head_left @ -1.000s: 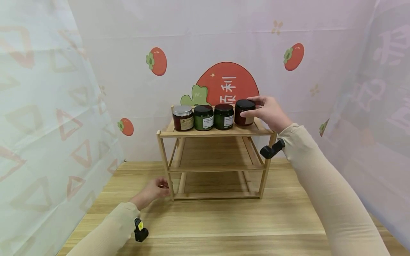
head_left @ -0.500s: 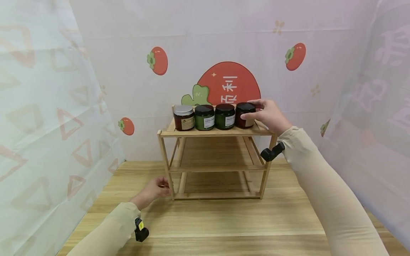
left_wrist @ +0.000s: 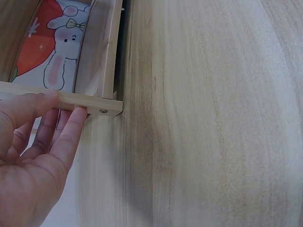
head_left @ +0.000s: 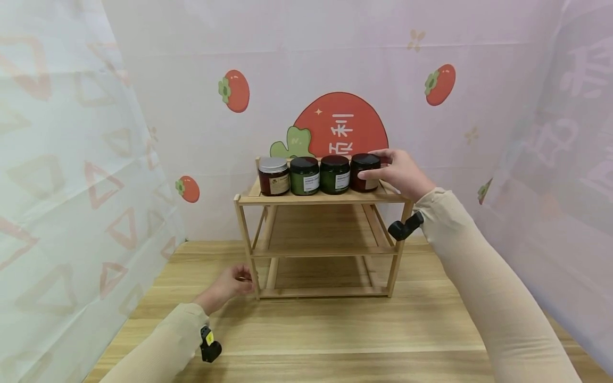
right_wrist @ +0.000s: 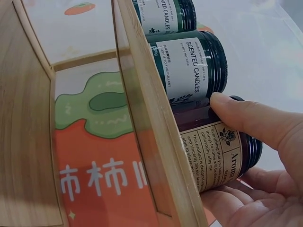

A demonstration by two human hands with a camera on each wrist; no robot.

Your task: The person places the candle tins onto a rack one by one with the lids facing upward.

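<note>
On the top shelf of a light wooden rack (head_left: 325, 200), candle jars stand in a row. My right hand (head_left: 406, 174) grips the rightmost one, a dark red-brown candle jar (right_wrist: 215, 156) with a black lid and a tan label, thumb on one side and fingers on the other. It stands upright beside a green candle jar (head_left: 334, 180) with a white label. Further left come another green candle jar (head_left: 304, 181) and a brown candle jar (head_left: 274, 181) with a silver lid. Low at the rack's left front leg, my left hand (left_wrist: 40, 146) pinches the wooden bar between thumb and fingers.
The rack stands on a wood-grain table (head_left: 335, 335), with a middle and a lower level under the jars. Behind it hangs a pale backdrop (head_left: 158, 106) printed with red persimmons; pale sheets also hang at both sides.
The red-brown jar in my right hand has come down slightly onto the shelf, level with the others, and then stays put. My left hand keeps its place at the rack's leg.
</note>
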